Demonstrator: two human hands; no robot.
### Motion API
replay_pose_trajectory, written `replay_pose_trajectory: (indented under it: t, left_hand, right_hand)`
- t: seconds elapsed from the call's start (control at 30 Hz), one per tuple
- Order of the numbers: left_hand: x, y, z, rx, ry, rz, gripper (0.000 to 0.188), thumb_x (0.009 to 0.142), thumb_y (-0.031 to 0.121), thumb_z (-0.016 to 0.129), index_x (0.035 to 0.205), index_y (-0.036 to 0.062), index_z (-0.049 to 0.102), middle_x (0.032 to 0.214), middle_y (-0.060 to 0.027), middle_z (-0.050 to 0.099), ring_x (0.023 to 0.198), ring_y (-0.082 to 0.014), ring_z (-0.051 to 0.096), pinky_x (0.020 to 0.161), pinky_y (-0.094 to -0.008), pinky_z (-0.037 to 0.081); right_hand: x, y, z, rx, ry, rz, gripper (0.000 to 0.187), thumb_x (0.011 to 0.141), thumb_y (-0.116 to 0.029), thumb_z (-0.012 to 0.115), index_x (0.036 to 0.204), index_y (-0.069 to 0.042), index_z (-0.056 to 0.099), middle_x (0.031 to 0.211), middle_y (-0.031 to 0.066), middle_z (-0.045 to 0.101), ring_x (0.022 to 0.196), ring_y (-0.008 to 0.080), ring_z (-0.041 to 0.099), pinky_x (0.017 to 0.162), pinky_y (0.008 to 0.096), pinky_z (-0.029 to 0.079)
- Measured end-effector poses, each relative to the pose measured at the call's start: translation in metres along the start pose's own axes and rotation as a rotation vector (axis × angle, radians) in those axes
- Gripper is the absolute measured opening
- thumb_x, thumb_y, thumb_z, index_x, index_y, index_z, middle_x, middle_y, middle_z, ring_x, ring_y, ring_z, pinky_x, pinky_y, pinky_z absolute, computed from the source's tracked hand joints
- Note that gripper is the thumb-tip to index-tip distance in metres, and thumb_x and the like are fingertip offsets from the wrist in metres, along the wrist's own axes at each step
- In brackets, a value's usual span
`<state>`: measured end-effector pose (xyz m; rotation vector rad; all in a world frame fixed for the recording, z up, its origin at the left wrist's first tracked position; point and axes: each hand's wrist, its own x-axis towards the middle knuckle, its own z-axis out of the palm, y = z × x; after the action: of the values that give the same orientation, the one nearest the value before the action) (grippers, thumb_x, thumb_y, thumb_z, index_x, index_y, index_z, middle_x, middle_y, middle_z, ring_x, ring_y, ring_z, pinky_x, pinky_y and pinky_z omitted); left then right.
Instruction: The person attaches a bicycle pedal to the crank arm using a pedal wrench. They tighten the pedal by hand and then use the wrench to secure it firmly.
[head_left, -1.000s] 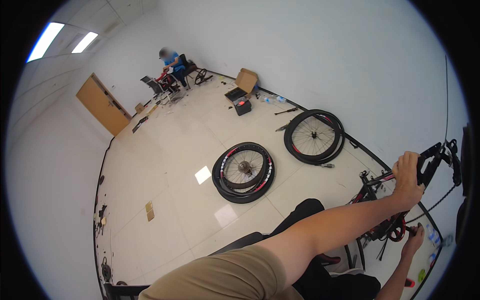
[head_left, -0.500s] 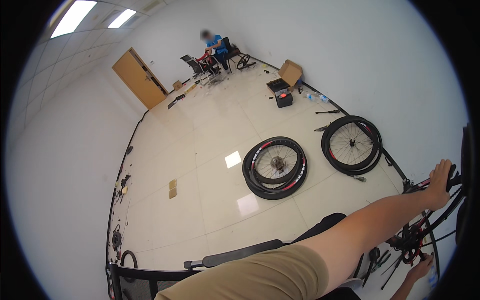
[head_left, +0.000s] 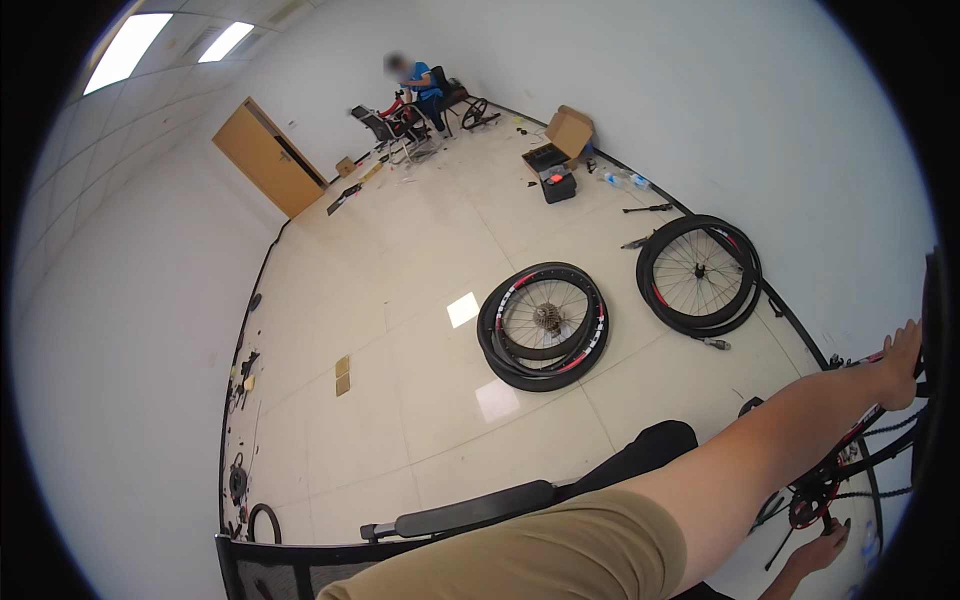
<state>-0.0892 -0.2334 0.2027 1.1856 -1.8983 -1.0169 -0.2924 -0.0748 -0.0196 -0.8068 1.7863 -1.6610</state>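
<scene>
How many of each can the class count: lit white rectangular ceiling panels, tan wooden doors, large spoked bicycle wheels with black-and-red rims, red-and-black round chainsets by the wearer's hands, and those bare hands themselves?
Lit ceiling panels: 2
Wooden doors: 1
Spoked bicycle wheels: 2
Chainsets: 1
Left hand and right hand: 2
Total: 8

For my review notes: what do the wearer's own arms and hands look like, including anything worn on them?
The left arm has a loose, plain khaki short sleeve, with the forearm bare. The left hand and right hand are gloveless, and no watch shows on either wrist. Any right sleeve is out of view.
</scene>
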Motion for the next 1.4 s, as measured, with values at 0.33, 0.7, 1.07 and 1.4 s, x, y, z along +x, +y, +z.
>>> replay_pose_trajectory:
  t: [0.33,0.7,1.07,1.4]
  left_hand:
    - [0.034,-0.016,0.011,-0.139,0.063,0.072,0.111,0.075,0.013,0.067,0.159,0.0019,-0.006,0.165,-0.0265,0.002,0.154,-0.0416,-0.003,0.124,-0.0523,-0.002]
    - [-0.034,-0.012,-0.047,-0.183,0.284,0.295,0.049,0.074,0.000,0.053,0.122,0.0096,0.046,0.102,-0.0064,0.053,0.086,-0.0151,0.046,0.076,-0.0289,0.042]
    - [-0.068,-0.005,-0.049,-0.099,0.426,0.113,0.062,0.077,-0.008,0.046,0.135,0.0121,0.041,0.118,-0.0142,0.054,0.094,-0.0191,0.049,0.074,-0.0330,0.046]
    - [-0.080,-0.017,-0.066,-0.159,0.427,0.040,0.060,0.078,-0.010,0.043,0.134,0.0114,0.039,0.120,-0.0146,0.050,0.095,-0.0184,0.048,0.070,-0.0311,0.047]
  right_hand:
    - [0.000,0.040,-0.014,0.077,-0.177,-0.061,0.042,0.104,-0.021,0.049,0.136,0.006,0.054,0.134,0.0191,0.058,0.124,0.0270,0.057,0.106,0.0365,0.045]
    - [-0.050,-0.025,-0.003,0.007,-0.290,0.132,0.033,0.095,-0.007,0.054,0.122,0.011,0.063,0.111,0.0182,0.070,0.096,0.0208,0.070,0.078,0.0307,0.059]
    - [-0.022,-0.100,0.011,-0.171,-0.703,0.453,0.040,0.087,-0.041,0.069,0.108,-0.006,0.069,0.082,0.0053,0.070,0.065,0.0103,0.060,0.060,0.0291,0.054]
    - [-0.030,-0.072,0.042,-0.512,-0.573,-0.252,0.043,0.091,-0.010,0.058,0.133,-0.001,0.060,0.098,0.0132,0.071,0.084,0.0138,0.064,0.073,0.0291,0.052]
